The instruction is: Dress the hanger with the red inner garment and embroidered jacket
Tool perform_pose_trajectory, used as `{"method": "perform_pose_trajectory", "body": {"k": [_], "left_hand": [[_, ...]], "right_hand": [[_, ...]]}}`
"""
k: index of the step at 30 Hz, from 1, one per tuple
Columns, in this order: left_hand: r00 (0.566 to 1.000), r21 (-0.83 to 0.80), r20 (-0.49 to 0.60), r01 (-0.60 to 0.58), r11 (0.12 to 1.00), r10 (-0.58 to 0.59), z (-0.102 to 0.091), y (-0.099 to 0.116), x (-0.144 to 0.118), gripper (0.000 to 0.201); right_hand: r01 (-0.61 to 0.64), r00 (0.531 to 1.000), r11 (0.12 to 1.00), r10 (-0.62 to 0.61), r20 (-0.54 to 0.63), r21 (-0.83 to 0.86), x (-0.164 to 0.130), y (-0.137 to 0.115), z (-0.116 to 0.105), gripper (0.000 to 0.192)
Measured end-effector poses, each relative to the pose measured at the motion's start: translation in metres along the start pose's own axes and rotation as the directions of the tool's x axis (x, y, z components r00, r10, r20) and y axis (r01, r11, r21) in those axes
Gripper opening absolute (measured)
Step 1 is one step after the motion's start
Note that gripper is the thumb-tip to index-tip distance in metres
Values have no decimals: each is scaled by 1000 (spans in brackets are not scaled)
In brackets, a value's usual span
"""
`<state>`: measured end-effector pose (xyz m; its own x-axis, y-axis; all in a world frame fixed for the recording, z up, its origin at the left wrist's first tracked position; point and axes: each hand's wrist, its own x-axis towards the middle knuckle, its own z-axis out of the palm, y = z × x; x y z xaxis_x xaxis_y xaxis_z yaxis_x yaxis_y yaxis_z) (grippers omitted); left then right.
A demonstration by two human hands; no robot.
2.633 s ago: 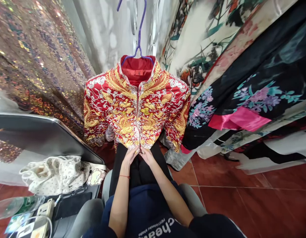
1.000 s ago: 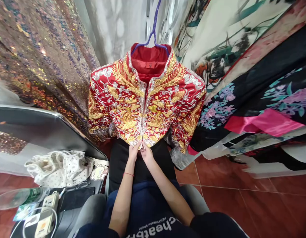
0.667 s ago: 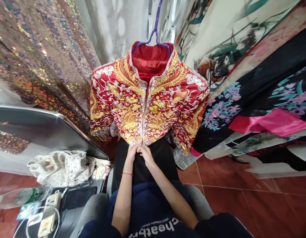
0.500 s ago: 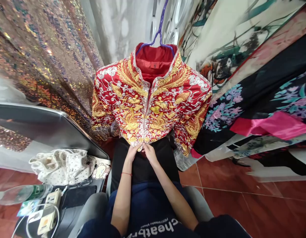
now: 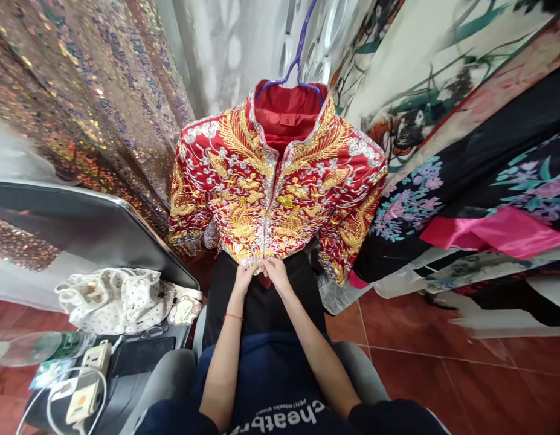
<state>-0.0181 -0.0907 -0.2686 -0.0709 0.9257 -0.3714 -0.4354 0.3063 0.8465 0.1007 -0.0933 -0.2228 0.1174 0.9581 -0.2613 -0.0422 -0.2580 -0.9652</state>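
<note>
A red jacket (image 5: 241, 199) with gold and silver embroidery hangs in front of me on a purple hanger (image 5: 299, 54). Inside its stand-up collar is a red size label (image 5: 287, 119) marked S. At the bottom of the front opening, my left hand (image 5: 245, 275) pinches the hem just left of the centre line. My right hand (image 5: 275, 272) is closed on the hem right beside it, the fingertips of both hands nearly meeting. Exactly what lies between the fingertips is partly hidden. Black cloth (image 5: 280, 308) lies below the hands, across my lap.
Sequinned fabric (image 5: 102, 90) hangs at the left, floral dark garments (image 5: 411, 199) at the right. On a black chair (image 5: 102, 223) to my left lie a white dotted cloth bag (image 5: 121, 302), a phone (image 5: 144, 356), a power strip (image 5: 92, 374) and a plastic bottle (image 5: 39, 349).
My right hand has shifted slightly up, its fingers curling more closely at the hem. The view has moved a little; the left hand keeps its pinch.
</note>
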Motion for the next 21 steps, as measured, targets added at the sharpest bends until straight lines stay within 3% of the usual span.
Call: {"method": "perform_pose_trajectory", "body": {"k": [4,10,16,21], "left_hand": [[998,11,-35,-48,999,48,2,-1,-2,47],[994,3,-68,-85,996,85,-5,4,-4,63],[991,-11,-121,-67,998,65,-2,-4,2,59],[988,21,-149,-36,999,39,5,-3,5,53]], "right_hand": [[67,998,991,-69,14,117,13,-36,7,31],[229,969,947,-243,36,225,21,-121,12,31],[478,872,846,-490,-9,234,9,-186,9,30],[535,842,826,-538,-34,180,8,-224,8,31]]}}
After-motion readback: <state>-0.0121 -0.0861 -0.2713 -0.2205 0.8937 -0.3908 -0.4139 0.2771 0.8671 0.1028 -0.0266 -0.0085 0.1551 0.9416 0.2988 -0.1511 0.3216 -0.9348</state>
